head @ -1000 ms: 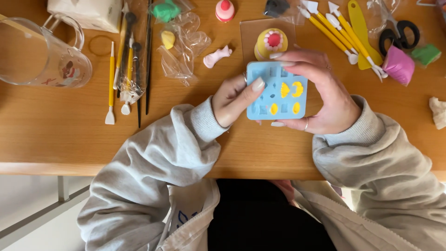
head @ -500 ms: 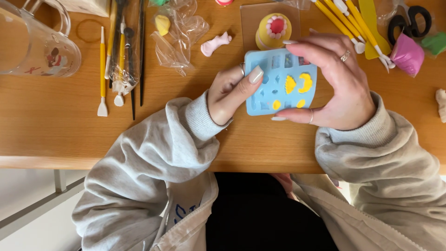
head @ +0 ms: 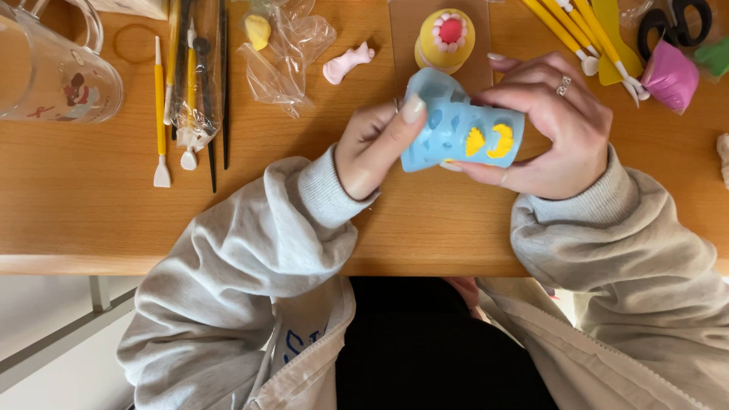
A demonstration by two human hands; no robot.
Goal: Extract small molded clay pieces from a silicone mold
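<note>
Gripped from both ends: light blue silicone mold, bent into an arch above the wooden table, just in front of the torso. Left hand clamped on the mold's left end, thumb pressed flat on its top face. Right hand wrapped around the right end, fingers curled over the far edge, ring on one finger. Two cavities near the right end filled with yellow clay pieces; other cavities bare. Just behind the mold: yellow clay cake with a pink centre on a clear sheet. Left of that: small pink clay piece, crumpled clear plastic bags. Far left: yellow modelling tools, glass mug. Top right: more yellow tools, pink clay lump, black-handled scissors.
</note>
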